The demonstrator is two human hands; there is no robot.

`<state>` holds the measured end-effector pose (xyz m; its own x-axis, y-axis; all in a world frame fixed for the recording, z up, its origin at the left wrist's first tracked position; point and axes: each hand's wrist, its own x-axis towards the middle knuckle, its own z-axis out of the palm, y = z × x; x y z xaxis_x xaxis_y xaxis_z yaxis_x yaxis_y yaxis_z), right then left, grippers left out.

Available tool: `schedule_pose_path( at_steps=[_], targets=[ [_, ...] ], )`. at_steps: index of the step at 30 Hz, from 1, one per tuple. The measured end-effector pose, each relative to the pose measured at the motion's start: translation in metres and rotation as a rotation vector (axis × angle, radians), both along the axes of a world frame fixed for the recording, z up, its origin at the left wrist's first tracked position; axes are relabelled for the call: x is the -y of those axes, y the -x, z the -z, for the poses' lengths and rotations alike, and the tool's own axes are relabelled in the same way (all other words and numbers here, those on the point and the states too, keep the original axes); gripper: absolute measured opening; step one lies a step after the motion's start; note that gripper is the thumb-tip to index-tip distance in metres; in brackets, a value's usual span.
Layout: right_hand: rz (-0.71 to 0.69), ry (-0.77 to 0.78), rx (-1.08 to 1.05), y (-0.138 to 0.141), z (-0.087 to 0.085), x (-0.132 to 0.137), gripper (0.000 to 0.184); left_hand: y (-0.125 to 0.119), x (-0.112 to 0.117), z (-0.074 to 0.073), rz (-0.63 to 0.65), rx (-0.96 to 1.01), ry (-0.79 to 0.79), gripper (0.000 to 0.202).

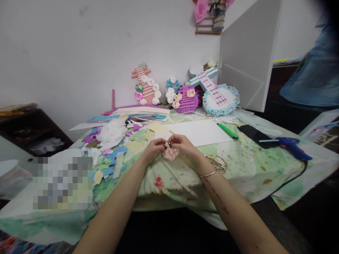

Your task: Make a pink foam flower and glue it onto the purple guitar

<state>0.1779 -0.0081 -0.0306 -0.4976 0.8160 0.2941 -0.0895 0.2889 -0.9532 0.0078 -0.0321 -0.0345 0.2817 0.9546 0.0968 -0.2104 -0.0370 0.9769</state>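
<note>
Both hands meet near the front of the table, fingers curled in and fingertips nearly touching. Left hand pinches the flower's upper edge, thumb and fingers closed with barely any gap. Right hand is also closed in a pinch, on the same upper edge from the other side. Through my head view I can't separate every finger; a small dark spot sits between the fingertips, too small to identify.

Pale pink flower: paper-like, matte, crumpled, several overlapping petals, small. Shape is compact and roundish, so I see no clear long axis. Gathered end points up and away from me, into the fingertips; petals flare down toward the near table edge. It lies between the two hands, just below the fingertips, apparently held above the cloth.

Thin tan stick shows just beyond the right hand, slanting; can't tell if it's gripped. White board lies right behind the hands, green marker on its right edge. Gold-handled scissors rest beside the right wrist; blue glue gun well apart, far right.
</note>
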Motion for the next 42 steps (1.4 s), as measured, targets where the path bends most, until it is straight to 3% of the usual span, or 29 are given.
schedule_pose_path(
  at_steps=[8,32,38,42],
  targets=[
    [0.040,-0.012,0.005,0.0010,0.0023,-0.0017,0.012,-0.0002,0.0012,0.0010,0.001,-0.008,-0.002,0.019],
    [-0.072,0.087,0.050,0.0024,0.0035,0.0040,0.020,-0.0011,-0.0007,0.0048,-0.005,-0.123,-0.110,0.010],
    [-0.080,0.090,0.048,0.0008,0.0011,0.0047,0.021,-0.0021,0.0030,0.0007,0.034,-0.178,-0.161,0.021],
    [-0.100,0.093,0.033,0.0015,0.0023,0.0043,0.018,-0.0053,0.0053,-0.0024,0.038,-0.218,-0.177,0.018]
  ],
)
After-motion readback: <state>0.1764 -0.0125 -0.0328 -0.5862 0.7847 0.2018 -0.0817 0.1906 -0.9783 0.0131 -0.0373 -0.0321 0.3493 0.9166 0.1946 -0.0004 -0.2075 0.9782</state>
